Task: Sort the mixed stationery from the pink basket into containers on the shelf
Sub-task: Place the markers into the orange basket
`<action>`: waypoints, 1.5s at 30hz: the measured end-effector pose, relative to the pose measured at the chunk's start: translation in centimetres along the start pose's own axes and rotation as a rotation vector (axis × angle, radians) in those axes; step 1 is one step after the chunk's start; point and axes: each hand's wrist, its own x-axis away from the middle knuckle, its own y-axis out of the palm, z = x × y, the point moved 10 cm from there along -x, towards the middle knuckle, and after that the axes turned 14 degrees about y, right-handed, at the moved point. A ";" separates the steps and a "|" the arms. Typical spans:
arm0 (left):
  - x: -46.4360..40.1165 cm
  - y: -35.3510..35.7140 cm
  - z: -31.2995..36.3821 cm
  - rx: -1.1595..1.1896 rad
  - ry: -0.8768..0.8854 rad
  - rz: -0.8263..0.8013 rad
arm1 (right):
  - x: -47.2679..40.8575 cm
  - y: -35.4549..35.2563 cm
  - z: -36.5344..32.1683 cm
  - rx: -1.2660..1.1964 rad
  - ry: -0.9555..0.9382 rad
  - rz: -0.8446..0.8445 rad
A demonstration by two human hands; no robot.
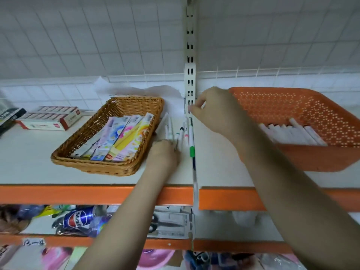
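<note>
A brown wicker basket (124,106) on the white shelf (29,152) holds several colourful flat packets (120,137). Right of it, several white pens (182,133) lie on the shelf, one with a green band (192,151). My left hand (163,154) grips the near ends of some of these pens. My right hand (214,112) hovers above the pens' far ends by the upright post, fingertips pinched together; whether it holds anything is not visible. An orange perforated basket (303,108) on the right holds several white markers (292,133). The pink basket (153,258) shows partly at the bottom.
Red and white boxes (50,117) sit at the shelf's back left, a dark box (9,117) beside them. A slotted upright post (190,65) divides the shelf. Crumpled white plastic (136,90) lies behind the wicker basket. The lower shelf holds scissors packs (169,225) and a blue can (79,219).
</note>
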 end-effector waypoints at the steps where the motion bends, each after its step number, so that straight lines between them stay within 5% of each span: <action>1: 0.2 -0.2 0.1 -0.017 0.033 -0.008 | -0.8 1.8 0.0 0.039 0.040 -0.061; 6: 2.0 0.5 -0.6 -0.082 0.040 -0.047 | -4.6 10.6 0.8 0.297 0.152 -0.320; 10: 2.7 1.0 -1.5 -0.137 0.007 -0.035 | -7.5 14.0 1.5 0.418 0.182 -0.352; 14: 4.0 0.0 -1.4 0.044 -0.100 0.034 | -8.7 15.8 1.3 0.565 0.178 -0.330; 25: 5.8 -0.3 -2.1 0.086 -0.187 0.039 | -8.2 19.6 -0.5 0.517 0.146 -0.494; 30: 5.5 -0.1 -2.1 0.116 -0.194 0.067 | -9.1 16.5 0.6 0.204 0.237 -0.391; 33: 3.8 -1.1 -1.3 0.113 -0.169 0.114 | -9.2 10.5 1.6 -0.179 0.338 -0.170; 37: -0.8 -2.0 -0.6 0.101 -0.155 0.149 | -4.7 2.8 1.3 -0.366 0.186 0.118; 45: -7.6 -1.1 -0.2 -0.094 -0.218 0.005 | 0.6 -2.8 2.8 -0.589 0.095 0.128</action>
